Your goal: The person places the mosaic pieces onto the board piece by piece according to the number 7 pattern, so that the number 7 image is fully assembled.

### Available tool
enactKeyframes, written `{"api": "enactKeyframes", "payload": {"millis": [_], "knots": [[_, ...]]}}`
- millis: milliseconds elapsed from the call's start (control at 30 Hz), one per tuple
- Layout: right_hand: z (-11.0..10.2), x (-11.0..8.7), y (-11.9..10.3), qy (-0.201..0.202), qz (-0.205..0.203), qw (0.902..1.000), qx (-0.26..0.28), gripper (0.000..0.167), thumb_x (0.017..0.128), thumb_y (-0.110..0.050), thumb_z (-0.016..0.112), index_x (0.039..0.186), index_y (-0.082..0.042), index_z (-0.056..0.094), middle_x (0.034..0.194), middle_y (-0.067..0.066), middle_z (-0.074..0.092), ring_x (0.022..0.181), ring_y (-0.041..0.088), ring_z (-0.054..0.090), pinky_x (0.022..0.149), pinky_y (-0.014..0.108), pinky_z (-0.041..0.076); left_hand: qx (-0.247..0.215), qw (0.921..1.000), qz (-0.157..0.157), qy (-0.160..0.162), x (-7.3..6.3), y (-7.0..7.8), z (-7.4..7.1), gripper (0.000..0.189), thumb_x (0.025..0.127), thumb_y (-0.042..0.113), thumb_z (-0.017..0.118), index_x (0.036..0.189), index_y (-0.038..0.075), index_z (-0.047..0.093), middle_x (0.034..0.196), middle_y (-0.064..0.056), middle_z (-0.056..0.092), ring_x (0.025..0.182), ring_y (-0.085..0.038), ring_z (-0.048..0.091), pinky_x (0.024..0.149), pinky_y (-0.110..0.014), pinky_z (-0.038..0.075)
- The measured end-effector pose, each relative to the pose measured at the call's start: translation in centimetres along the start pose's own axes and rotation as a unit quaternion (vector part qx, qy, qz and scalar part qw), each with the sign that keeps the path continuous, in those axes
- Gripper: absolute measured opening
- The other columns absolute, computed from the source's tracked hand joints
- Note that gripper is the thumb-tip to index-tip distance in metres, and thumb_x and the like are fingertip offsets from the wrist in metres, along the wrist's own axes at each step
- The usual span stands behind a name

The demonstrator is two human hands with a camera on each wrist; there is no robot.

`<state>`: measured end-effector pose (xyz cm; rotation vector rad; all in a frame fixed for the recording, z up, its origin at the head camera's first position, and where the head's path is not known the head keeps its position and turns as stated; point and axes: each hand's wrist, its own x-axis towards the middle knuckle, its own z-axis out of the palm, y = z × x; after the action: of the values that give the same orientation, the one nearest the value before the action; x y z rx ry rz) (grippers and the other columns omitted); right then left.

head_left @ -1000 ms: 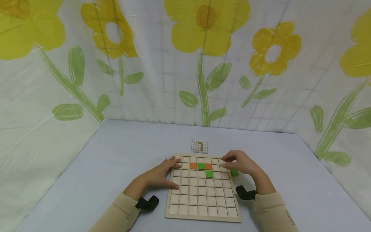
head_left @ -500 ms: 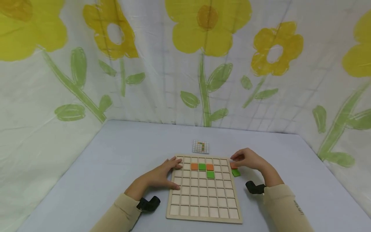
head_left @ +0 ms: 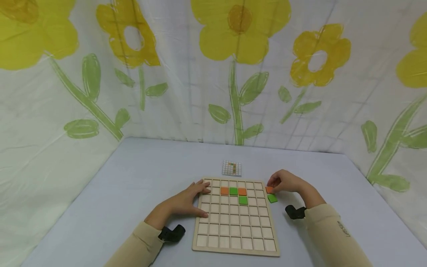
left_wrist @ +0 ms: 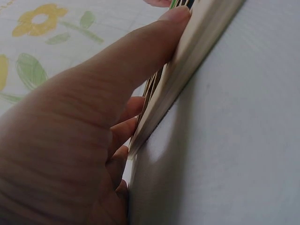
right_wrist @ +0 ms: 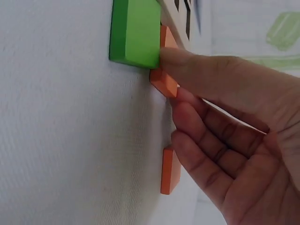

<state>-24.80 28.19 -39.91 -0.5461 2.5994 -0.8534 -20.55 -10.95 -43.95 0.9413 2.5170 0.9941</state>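
A square-celled wooden board (head_left: 230, 219) lies on the table with orange and green tiles set in some cells near its far side. My left hand (head_left: 181, 202) rests on the board's left edge, fingers spread; in the left wrist view its thumb (left_wrist: 154, 40) lies along the rim. Just off the board's right edge, my right hand (head_left: 286, 181) pinches an orange tile (right_wrist: 164, 83) between thumb and fingers. A loose green tile (right_wrist: 136, 35) lies right beside that tile, close to the thumb. Another orange tile (right_wrist: 170, 171) shows below the fingertips in the right wrist view.
A small card (head_left: 231, 168) printed with a coloured grid lies behind the board. The pale table (head_left: 160, 159) runs back to a hanging curtain (head_left: 180, 92) painted with yellow flowers.
My right hand has moved right, from over the board's right edge to the loose tiles beside it, and its fingers have closed in on the orange one. The left hand stays put.
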Motion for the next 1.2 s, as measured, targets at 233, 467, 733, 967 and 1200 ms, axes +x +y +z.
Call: {"api": "enactKeyframes", "payload": {"millis": [233, 467, 733, 967, 1200], "knots": [[0.2, -0.2, -0.1, 0.027, 0.018, 0.9993, -0.022, 0.015, 0.074, -0.007, 0.075, 0.086, -0.002, 0.068, 0.079, 0.004, 0.066, 0.072, 0.01, 0.057, 0.064, 0.024, 0.05, 0.003, 1.0, 0.001, 0.0, 0.1, -0.1, 0.1, 0.078, 0.071, 0.045, 0.078, 0.136, 0.015, 0.046, 0.155, -0.002, 0.024, 0.146, -0.024, 0.004, 0.12, -0.048, 0.002], [0.1, -0.2, 0.0, 0.034, 0.006, 0.9983, -0.046, 0.015, 0.074, -0.007, 0.076, 0.084, -0.001, 0.068, 0.077, 0.003, 0.066, 0.07, 0.01, 0.057, 0.063, 0.024, 0.05, 0.008, 0.9999, 0.008, 0.0, 0.2, -0.2, 0.0, 0.078, 0.071, 0.046, 0.077, 0.135, 0.014, 0.047, 0.155, -0.001, 0.024, 0.147, -0.023, 0.004, 0.121, -0.047, 0.002], [0.0, -0.3, -0.5, 0.039, -0.005, 0.9959, -0.081, 0.013, 0.076, -0.01, 0.074, 0.084, -0.001, 0.068, 0.077, 0.002, 0.064, 0.07, 0.01, 0.054, 0.063, 0.025, 0.048, 0.004, 1.0, 0.001, -0.001, 0.1, -0.2, 0.0, 0.078, 0.071, 0.046, 0.078, 0.135, 0.016, 0.046, 0.155, -0.002, 0.023, 0.147, -0.024, 0.003, 0.12, -0.048, 0.002], [0.0, -0.6, -1.0, 0.061, -0.01, 0.9951, -0.077, 0.014, 0.08, -0.012, 0.072, 0.088, -0.002, 0.067, 0.083, 0.004, 0.065, 0.075, 0.012, 0.055, 0.067, 0.027, 0.049, 0.005, 1.0, 0.005, 0.003, 0.1, -0.2, -0.1, 0.078, 0.071, 0.045, 0.078, 0.135, 0.014, 0.047, 0.155, -0.002, 0.024, 0.146, -0.026, 0.004, 0.12, -0.049, 0.002], [0.7, -1.7, -2.1, 0.075, -0.004, 0.9958, -0.053, 0.023, 0.08, -0.017, 0.073, 0.094, 0.0, 0.067, 0.09, 0.007, 0.066, 0.082, 0.015, 0.058, 0.07, 0.029, 0.052, 0.003, 1.0, 0.008, -0.002, 0.1, -0.2, 0.0, 0.077, 0.071, 0.045, 0.078, 0.135, 0.014, 0.047, 0.155, -0.003, 0.023, 0.146, -0.026, 0.004, 0.12, -0.048, 0.001]]}}
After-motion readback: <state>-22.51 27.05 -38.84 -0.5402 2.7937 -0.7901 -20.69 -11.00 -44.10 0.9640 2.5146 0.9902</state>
